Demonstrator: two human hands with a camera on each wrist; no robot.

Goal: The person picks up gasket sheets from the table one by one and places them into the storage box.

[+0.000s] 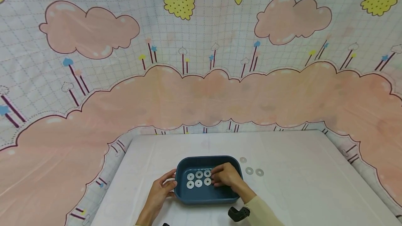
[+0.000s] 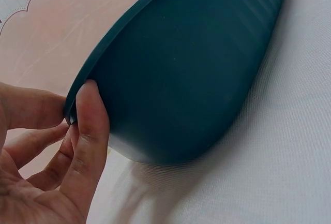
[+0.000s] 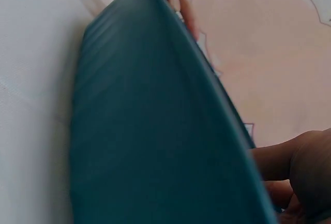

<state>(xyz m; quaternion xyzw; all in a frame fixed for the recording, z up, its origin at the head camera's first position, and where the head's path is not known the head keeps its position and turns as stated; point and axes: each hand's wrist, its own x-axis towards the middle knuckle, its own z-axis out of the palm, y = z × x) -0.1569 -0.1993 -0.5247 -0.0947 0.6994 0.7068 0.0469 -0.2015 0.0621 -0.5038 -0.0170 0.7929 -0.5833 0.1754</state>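
A dark blue rectangular tray sits on the white-covered table. Flat round metal washers lie inside it in two rows of three. At the tray's left end my left hand pinches the rim; the left wrist view shows thumb and fingers on either side of the tray wall. My right hand reaches over the right end into the tray, fingers bent, fingertips beside the rightmost washers. Whether anything is between those fingertips is hidden; in the right wrist view the tray wall covers them.
Three more washers lie on the white tablecloth, just outside the tray's right end. Behind the table hangs a cloth printed with clouds. A black strap-like piece is at my right wrist.
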